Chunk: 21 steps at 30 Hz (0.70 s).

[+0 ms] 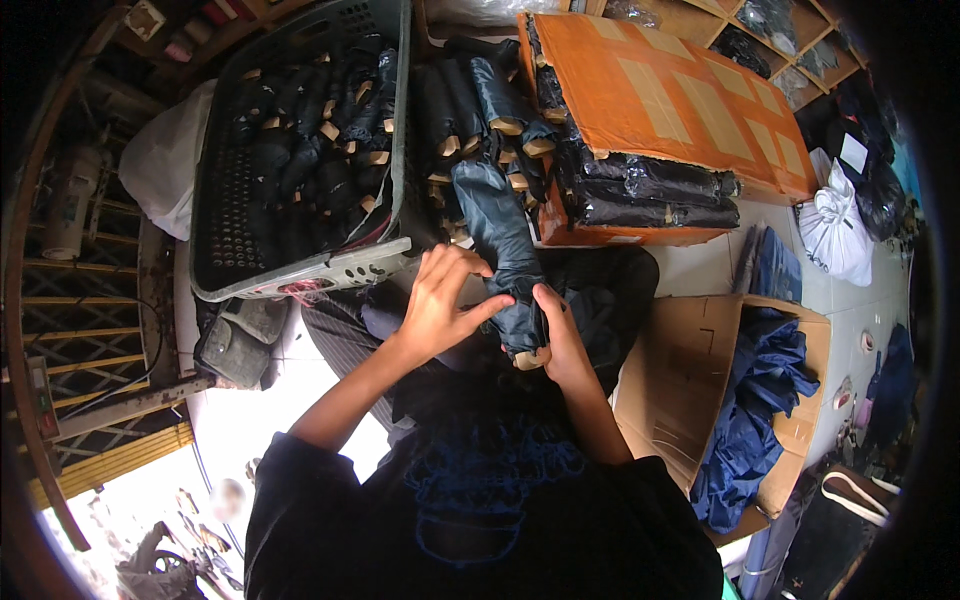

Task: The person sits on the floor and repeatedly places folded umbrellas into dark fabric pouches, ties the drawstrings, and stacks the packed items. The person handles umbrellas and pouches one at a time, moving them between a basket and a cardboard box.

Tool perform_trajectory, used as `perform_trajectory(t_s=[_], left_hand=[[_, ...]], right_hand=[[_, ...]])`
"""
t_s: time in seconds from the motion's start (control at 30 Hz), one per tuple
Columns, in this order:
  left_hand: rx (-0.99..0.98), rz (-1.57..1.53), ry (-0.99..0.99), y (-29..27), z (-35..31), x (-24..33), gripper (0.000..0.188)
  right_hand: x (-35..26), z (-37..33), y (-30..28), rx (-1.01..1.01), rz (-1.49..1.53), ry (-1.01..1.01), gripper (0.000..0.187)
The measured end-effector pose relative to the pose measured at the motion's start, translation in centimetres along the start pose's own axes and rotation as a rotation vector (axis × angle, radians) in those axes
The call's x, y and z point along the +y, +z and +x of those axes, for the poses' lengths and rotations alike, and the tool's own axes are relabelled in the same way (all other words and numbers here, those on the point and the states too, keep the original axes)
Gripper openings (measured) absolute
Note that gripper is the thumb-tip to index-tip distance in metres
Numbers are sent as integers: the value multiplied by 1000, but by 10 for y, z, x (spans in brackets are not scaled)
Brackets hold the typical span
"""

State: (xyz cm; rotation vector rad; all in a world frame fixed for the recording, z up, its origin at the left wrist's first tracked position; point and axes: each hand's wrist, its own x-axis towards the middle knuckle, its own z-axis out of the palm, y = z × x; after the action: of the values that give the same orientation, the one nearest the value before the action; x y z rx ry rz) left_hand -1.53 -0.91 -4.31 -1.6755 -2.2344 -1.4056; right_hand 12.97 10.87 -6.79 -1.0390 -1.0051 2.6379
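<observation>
A folded umbrella (505, 240) in dark blue-grey fabric lies slanting in front of me, its tan handle end (529, 358) toward my body. My right hand (562, 335) is closed round its near part, with the thumb along the fabric and the other fingers partly hidden behind. Against the left side rests my left hand (440, 300), thumb stretched onto the fabric and spread apart from the fingers. Beyond the held one, several similar umbrellas (500, 95) are piled with their tan ends toward me.
A dark plastic basket (400, 150) full of similar umbrellas stands at the left. Back right is an orange carton (660, 85) above black wrapped packs (650, 190). An open cardboard box (665, 375) at the right holds blue fabric (750, 420). White sacks (838, 225) lie farther off.
</observation>
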Motion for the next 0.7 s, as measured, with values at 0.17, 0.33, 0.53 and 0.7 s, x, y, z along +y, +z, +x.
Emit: perform_trajectory(t_s=[0.17,0.33,0.53,0.7], left_hand=[[77,96,14,5,-1,2,16],[69,63,-148,12,3,12,12],[62,-41,-178,20,-1,3,19],[-36,60,131,7,6,-7,23]], right_hand=[[1,2,9,51,-148,-118,39],[3,2,19,142,-203,-269,36],[4,5,17,193,-323,-335,35],[6,8,9,154,-280,-301,35]])
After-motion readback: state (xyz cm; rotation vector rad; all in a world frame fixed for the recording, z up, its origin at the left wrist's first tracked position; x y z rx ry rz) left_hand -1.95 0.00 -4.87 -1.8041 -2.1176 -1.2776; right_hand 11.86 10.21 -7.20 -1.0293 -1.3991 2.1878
